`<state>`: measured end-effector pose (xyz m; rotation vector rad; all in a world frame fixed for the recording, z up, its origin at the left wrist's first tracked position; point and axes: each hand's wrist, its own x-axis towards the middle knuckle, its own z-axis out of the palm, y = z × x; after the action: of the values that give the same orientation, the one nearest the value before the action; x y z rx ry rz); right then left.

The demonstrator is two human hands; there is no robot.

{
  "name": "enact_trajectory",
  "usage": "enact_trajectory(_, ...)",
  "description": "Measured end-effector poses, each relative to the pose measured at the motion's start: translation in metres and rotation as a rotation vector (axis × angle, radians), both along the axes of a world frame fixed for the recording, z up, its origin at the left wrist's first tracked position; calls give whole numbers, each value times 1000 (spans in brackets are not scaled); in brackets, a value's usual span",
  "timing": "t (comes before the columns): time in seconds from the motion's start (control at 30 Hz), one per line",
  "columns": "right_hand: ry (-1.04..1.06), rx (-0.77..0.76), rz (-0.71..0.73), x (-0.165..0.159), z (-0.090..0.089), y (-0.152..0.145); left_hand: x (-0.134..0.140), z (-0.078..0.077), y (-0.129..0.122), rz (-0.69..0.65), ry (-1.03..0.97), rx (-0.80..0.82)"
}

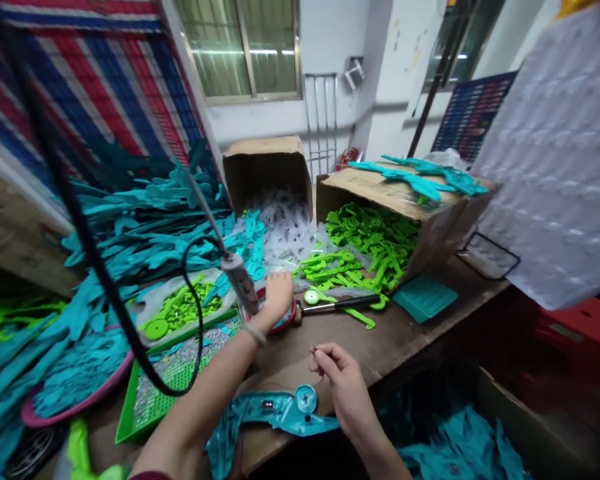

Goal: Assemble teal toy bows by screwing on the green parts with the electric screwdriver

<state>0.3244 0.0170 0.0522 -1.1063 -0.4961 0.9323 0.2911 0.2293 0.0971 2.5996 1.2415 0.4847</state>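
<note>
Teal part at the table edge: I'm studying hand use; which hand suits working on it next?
Probably the right hand: it hovers near the teal part; the left hand is at the red bowl.

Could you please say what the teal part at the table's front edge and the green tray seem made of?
Teal part: probably moulded plastic, slightly glossy, given its highlights. Green tray: likely plastic, seemingly matte, given its even colour and perforations.

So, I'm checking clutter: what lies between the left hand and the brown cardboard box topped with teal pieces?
Mostly loose lime-green plastic strips, in the head view.
</note>
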Motion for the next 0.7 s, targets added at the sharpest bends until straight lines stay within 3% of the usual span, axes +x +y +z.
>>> enact_trajectory(0.13, -135, -34, -19, -3, 2, -6, 16, -8, 19, 35, 110, 73)
enact_trajectory(0.33, -129, 16, -116, 6, 11, -3, 11, -7, 12, -19, 217, 187)
enact_trajectory(0.47, -89, 51, -210, 1, 19, 6, 15, -12, 5, -194, 277, 303)
enact_trajectory(0.57, -115, 90, -186, -12, 24, 5, 24, -12, 5, -391, 335, 367)
enact_trajectory(0.7, -212, 85, -119, -23, 17, -6, 41, 8, 0, -612, 396, 452)
